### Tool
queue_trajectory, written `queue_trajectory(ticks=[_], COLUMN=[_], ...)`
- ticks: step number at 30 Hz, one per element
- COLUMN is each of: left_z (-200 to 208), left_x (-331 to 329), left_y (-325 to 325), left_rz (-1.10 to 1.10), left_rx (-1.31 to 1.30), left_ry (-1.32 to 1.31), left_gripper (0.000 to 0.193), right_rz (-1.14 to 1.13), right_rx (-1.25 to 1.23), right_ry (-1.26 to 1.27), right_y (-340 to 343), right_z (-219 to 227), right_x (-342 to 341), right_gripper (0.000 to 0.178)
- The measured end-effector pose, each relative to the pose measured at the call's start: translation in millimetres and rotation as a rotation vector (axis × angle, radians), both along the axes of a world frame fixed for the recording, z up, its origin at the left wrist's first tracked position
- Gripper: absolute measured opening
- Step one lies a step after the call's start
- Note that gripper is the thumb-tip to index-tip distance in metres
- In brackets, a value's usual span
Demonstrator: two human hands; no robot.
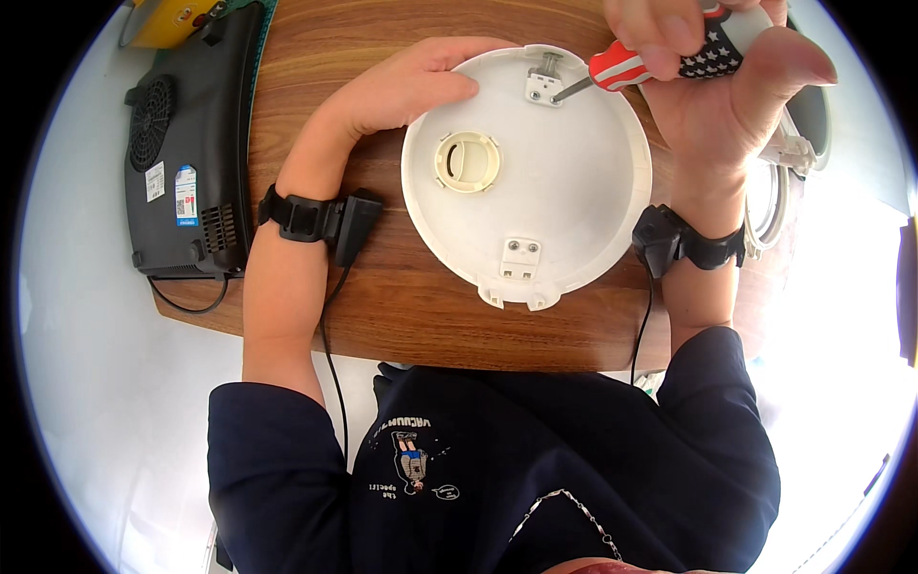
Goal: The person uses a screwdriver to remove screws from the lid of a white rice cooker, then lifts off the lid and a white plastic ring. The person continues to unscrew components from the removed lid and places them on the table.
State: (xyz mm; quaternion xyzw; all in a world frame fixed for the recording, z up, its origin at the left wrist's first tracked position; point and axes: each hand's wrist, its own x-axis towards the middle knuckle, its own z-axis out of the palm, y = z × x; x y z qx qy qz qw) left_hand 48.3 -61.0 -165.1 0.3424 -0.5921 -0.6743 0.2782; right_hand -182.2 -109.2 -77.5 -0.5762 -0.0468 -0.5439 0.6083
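Observation:
On the wooden table lies a round white plastic lid (564,201), its inner side up. A cream round vent piece (468,163) sits in its left part. One small white bracket (545,86) with screws is at the far rim, and another bracket (520,256) is at the near rim. My left hand (421,86) grips the lid's far left edge, thumb on the inside, the other fingers partly hidden. My right hand (708,86) is closed round a screwdriver (622,67) with a red, white and black star-patterned handle. Its tip meets a screw on the far bracket.
A black appliance (191,143) with a round fan grille and a cord lies at the left. Behind it are a yellow object (167,21) and a green mat (266,29). White ring-shaped parts (765,206) stand at the right, beyond my right forearm. Cables hang from both wrist bands.

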Motion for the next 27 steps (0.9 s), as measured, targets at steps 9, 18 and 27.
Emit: queue_trajectory(ticks=[9, 18, 27], left_z=[-4.2, -3.7, -0.3], left_x=[0.3, -0.2, -0.6], left_y=[4.2, 4.0, -0.5], left_rz=[0.07, 0.08, 0.018], left_rx=[-0.035, -0.049, -0.055], left_ry=[-0.022, -0.056, -0.047], left_gripper=[0.059, 0.061, 0.061], right_rz=[-0.315, -0.423, -0.981], right_rx=[-0.198, -0.278, -0.57], right_ry=[0.026, 0.122, 0.627], right_y=[-2.9, 7.9, 17.3], right_z=[-1.3, 12.3, 34.0], right_x=[5.3, 4.4, -18.6], right_gripper=[0.06, 0.056, 0.043])
